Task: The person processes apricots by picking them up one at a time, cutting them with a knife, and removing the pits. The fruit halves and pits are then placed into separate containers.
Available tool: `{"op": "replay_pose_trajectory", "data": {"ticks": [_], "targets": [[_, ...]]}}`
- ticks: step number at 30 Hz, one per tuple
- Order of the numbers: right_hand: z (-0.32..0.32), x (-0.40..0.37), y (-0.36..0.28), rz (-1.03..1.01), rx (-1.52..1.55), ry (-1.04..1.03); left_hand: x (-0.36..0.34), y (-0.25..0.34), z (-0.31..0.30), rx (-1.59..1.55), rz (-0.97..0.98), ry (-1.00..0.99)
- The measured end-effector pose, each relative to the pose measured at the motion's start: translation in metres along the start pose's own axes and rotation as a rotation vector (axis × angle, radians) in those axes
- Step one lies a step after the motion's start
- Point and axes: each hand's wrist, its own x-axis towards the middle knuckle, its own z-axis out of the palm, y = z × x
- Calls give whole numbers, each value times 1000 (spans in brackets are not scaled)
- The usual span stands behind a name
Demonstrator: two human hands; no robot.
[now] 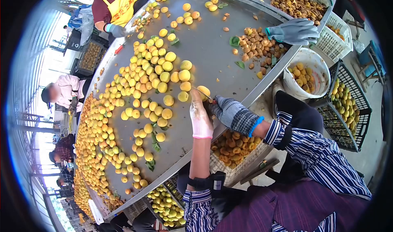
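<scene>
My left hand (199, 118), in a white and pink glove, is closed around a yellow apricot (204, 90) just above the near edge of the metal table (204, 39). Its fingertips are partly hidden by the fruit. My right hand (234, 115) wears a grey knitted glove with a blue cuff. In its curled fingers is a small thin-bladed knife (208, 96); the blade lies against the apricot, and the handle is mostly covered. Loose whole apricots (151, 64) spread over the table beyond my hands and to the left.
Apricot pits (256, 43) lie at the right, beside grey gloves (294, 30). A white bucket (292, 86), a black crate (363, 119) and a white crate (343, 46) stand right of the table. Below my hands are halved apricots (235, 148). A person in a yellow apron (120, 9) works opposite.
</scene>
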Motion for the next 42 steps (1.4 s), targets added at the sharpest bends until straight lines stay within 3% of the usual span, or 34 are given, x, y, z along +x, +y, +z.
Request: {"op": "replay_pose_trajectory", "data": {"ticks": [4,7,14,16,17,19,23,26,29,34,36,39,42], "targets": [[-21,10,-2,56,12,-139,-4,14,6,261,85,-48],[-12,7,8,-60,-7,-75,0,5,8,104,47,-58],[-8,1,0,4,-35,-78,-22,17,15,52,-67,-13],[-8,2,2,-51,-102,-59,-21,15,11,376,270,39],[-10,3,0,-52,-100,-49,-21,16,9,381,274,32],[-16,5,-4,-69,-156,-65,-20,20,5,900,671,104],[-30,2,-8,-147,-125,-67,-24,19,1,959,914,113],[-44,-1,-20,-184,-203,-68,-24,19,5,674,795,-6],[-41,-4,-24,-157,-182,-121,-33,24,10,721,702,74],[-21,2,-10,-210,30,-86,-39,28,12,802,864,112],[-19,2,-7,-249,115,-66,-38,27,9,789,793,128],[-16,2,-10,-128,245,-128,-36,26,6,757,707,122],[-22,0,-21,154,628,-298,-33,23,0,744,702,106]]}}
